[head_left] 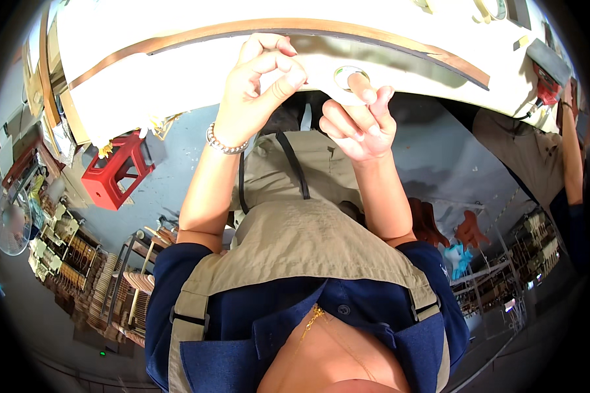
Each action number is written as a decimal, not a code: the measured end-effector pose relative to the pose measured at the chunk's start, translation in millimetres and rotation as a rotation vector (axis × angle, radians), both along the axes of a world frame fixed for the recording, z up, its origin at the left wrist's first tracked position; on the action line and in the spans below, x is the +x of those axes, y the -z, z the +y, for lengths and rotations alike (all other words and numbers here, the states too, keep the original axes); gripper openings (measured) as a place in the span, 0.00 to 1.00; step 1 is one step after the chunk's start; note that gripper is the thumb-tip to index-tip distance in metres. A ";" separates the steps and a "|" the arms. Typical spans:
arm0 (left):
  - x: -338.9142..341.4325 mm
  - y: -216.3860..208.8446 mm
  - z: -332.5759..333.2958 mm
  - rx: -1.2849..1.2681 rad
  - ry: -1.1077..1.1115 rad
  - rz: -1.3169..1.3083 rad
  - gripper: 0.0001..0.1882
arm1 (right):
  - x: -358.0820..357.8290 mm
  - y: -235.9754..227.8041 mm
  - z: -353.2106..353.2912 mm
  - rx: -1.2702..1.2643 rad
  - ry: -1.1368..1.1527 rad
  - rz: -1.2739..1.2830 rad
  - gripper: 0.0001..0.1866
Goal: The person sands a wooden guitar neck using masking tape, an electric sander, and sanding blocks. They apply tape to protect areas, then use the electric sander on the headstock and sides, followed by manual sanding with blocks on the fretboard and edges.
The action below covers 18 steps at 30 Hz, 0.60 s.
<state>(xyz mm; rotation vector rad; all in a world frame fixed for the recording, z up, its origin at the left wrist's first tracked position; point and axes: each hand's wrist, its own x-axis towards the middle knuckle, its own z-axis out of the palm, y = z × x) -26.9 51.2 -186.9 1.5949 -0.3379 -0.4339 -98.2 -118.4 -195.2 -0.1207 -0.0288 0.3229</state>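
Observation:
My right hand (pixel 367 124) holds a roll of white tape (pixel 343 97), with a finger through its ring and the other fingers curled below. Just left of it, my left hand (pixel 262 88) is closed, thumb and fingertips drawn together. Whether a tape end is between them is too bright to make out. Both hands are raised at the near edge of a white worktable (pixel 177 82). Beyond them, a long brown wooden strip (pixel 321 26) with a dark near edge lies across the tabletop.
A red and dark corded power tool (pixel 545 82) sits at the table's right end, near a co-worker's arm (pixel 571 150). Rolls of tape (pixel 495 8) lie at the far right. A red plastic stool (pixel 115 173) stands on the floor at left, with a fan (pixel 11 219) farther out.

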 end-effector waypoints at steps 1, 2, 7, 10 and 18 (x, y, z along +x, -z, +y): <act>-0.6 -0.3 0.1 -0.004 -0.005 0.016 0.07 | 0.0 -0.2 -0.4 -0.010 -0.006 0.002 0.14; -0.2 0.2 0.5 0.006 0.010 -0.005 0.06 | -0.1 1.8 -0.3 -0.003 -0.007 -0.017 0.15; 0.2 1.5 4.5 -0.076 0.011 0.061 0.03 | -3.3 -5.7 5.2 -0.260 0.115 0.098 0.24; -0.3 21.9 29.6 -0.133 -0.191 0.022 0.02 | -22.9 -9.0 -24.2 -1.132 0.519 -0.009 0.36; 26.9 32.5 116.6 -0.033 -0.452 0.014 0.03 | -60.5 23.4 -196.3 -1.529 1.136 0.443 0.32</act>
